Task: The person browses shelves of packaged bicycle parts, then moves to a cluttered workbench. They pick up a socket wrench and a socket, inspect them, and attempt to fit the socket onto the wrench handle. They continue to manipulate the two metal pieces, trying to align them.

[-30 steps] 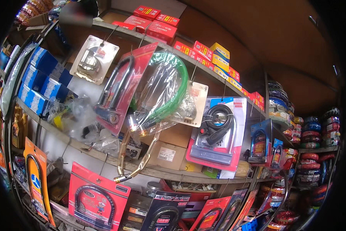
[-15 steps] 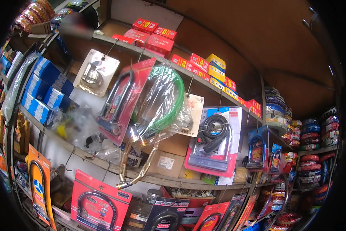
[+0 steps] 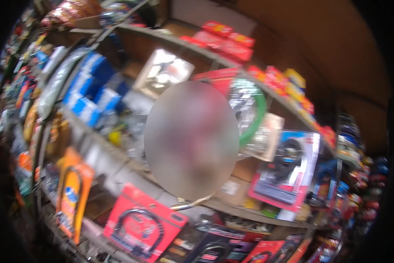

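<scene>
Neither of my hands is in view. Facing me is a shelf rack hung with packaged locks, smeared by motion. A blurred oval patch hides the middle, covering most of a hanging red lock package (image 3: 221, 79). To its right hangs a green cable lock (image 3: 259, 116) in clear plastic. Farther right is a large lock package (image 3: 289, 171) with a coiled black cable and a shackle. A pale padlock card (image 3: 162, 72) hangs at the upper left of the patch. Below hang a red U-lock package (image 3: 122, 208) and a narrow orange lock package (image 3: 85, 175).
Blue boxes (image 3: 89, 107) sit on the left of the middle shelf. Red boxes (image 3: 225, 44) and yellow boxes (image 3: 295, 79) line the top shelf (image 3: 179, 41). Wrapped rolls, probably tyres (image 3: 349, 140), are stacked at the right. Bundled goods fill the far left.
The whole scene has shifted right and slightly down and become smeared, as my head turned left. A blurred oval now covers the middle. No hand shows in either frame.
</scene>
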Demonstrator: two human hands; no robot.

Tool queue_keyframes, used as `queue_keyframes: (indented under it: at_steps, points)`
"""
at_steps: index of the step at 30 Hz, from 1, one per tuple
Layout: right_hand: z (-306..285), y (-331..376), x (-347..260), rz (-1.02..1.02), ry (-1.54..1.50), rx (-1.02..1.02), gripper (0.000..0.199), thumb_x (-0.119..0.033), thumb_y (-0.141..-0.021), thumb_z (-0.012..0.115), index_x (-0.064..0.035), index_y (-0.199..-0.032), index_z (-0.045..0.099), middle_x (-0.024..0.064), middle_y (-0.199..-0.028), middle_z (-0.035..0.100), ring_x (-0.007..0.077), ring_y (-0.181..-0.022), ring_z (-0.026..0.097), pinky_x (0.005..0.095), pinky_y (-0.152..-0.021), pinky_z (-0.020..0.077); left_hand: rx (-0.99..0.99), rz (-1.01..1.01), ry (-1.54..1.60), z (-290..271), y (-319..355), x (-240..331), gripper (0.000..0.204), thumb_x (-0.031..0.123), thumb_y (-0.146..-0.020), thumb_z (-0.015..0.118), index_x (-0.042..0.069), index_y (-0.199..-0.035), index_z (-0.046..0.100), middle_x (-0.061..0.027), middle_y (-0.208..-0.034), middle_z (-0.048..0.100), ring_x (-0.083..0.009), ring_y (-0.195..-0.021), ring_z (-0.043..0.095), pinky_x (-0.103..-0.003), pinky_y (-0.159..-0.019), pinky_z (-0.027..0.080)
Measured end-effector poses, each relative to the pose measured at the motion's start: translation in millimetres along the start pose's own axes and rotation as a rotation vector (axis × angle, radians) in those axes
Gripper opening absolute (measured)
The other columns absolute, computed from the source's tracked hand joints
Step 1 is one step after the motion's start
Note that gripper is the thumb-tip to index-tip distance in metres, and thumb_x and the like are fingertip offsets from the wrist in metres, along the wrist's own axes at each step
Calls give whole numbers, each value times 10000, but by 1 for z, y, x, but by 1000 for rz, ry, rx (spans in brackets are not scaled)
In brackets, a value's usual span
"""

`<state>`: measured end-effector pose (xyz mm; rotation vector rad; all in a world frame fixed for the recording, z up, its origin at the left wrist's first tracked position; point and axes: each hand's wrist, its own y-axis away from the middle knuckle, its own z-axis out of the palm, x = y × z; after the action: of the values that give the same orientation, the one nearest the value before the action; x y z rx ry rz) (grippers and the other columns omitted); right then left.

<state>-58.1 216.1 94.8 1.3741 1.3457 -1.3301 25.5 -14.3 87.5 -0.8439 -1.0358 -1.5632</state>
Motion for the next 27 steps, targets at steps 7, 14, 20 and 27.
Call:
queue_keyframes:
  at_steps: [7,14,20,27]
  points:
    - [54,1,43,97,-58,-170,213,-230,-946,575,-47,-1042,627,-28,-626,505,46,-473,423,202,-410,331,6,-27,70,-20,-49,-7,173,139,-907,606,30,-775,579,-55,-609,567,-142,-507,551,-275,-479,480]
    - [100,20,47,152,-69,-442,215,-223,-946,575,-48,-1057,627,-30,-630,504,43,-475,419,198,-409,327,57,106,-28,-74,-53,-91,320,343,-938,599,24,-949,598,-36,-766,623,-111,-634,631,-241,-540,495]
    - [141,19,30,107,-102,-610,244,-231,-950,559,-26,-1071,612,-32,-622,488,39,-461,410,184,-399,303,190,309,-18,-89,-50,-79,301,327,-955,565,34,-888,566,-16,-712,600,-91,-571,605,-239,-501,474]
    - [182,2,-15,-169,-170,-790,318,-154,-923,546,0,-1201,570,30,-684,560,98,-469,470,222,-450,383,387,512,-203,-107,-38,2,303,305,-951,566,14,-871,548,-40,-645,596,-117,-547,611,-264,-505,502]
